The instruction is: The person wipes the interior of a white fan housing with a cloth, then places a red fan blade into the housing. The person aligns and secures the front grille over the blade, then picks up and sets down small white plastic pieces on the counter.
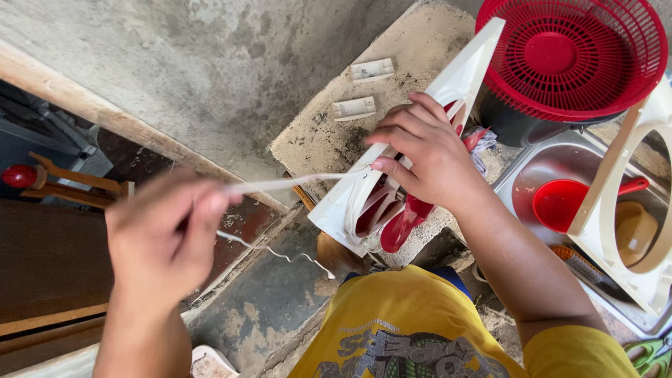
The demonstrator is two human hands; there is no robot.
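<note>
White plastic fan housing (pixel 420 150), propped edge-up on a rough concrete slab (pixel 392 63) near the scene's middle, red blades (pixel 402 220) showing through its round opening. Probably light and stiff, a thin moulded shell, likely to crack if twisted; smooth face, so somewhat slippery. Best gripped along the rim or the flat corner, not by the blades.

Right hand (pixel 423 157) pressed over the housing's upper edge, fingers spread and curled down onto the rim, steadying it. Left hand (pixel 164 234) raised to the left and blurred, fingers pinched together on a thin white cord (pixel 294 183) stretched taut across to the housing. A second kinked strand (pixel 280 253) drooping below. Limp and slight, easy to snag or slip through a loose pinch.

Two small white plastic clips (pixel 362 89) lying loose on the slab, just beyond the right hand. Far right, a red fan grille (pixel 570 52) resting on a dark base. Right edge, a second white frame (pixel 623 210) with a round hole, leaning over a steel sink (pixel 539 164); a red ladle (pixel 563 203) inside. Left, a dark wooden surface (pixel 49 259) and a wooden stand with a red knob (pixel 21 175). Nearest, yellow shirt (pixel 413 329), close under the cord. Crowded right side: grille and leaning frame hemming in the housing there; clips at risk of being knocked off.
</note>
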